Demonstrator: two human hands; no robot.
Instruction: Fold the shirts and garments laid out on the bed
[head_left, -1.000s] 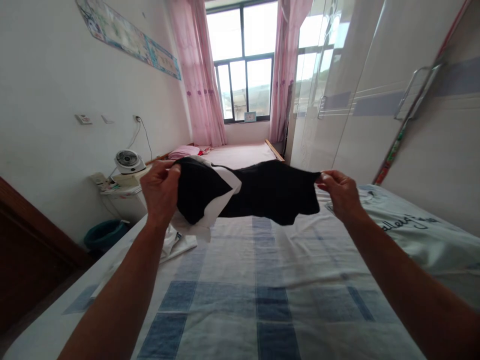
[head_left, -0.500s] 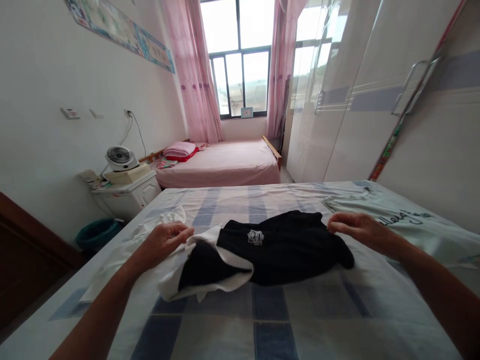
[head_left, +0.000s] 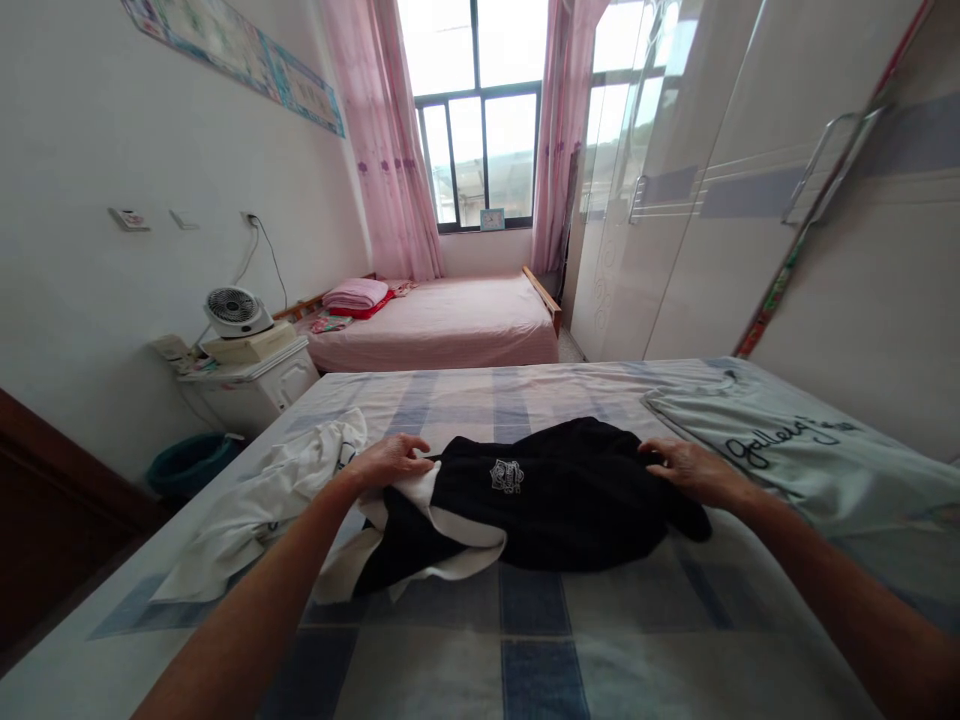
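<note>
Between both hands, black-and-white garment [head_left: 540, 510] lies crumpled on checked bedsheet [head_left: 525, 640]. Left hand [head_left: 390, 462] rests on its white edge, fingers curled together. Right hand [head_left: 686, 468] presses its far corner, fingers loosely bent. White shirt [head_left: 262, 500] just outside left hand; pale green shirt [head_left: 795, 450] beyond right hand.

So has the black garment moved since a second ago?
Yes. The black garment has come down: it was held up in the air above the checked bedsheet and now lies on it, under the left hand and right hand.
</note>
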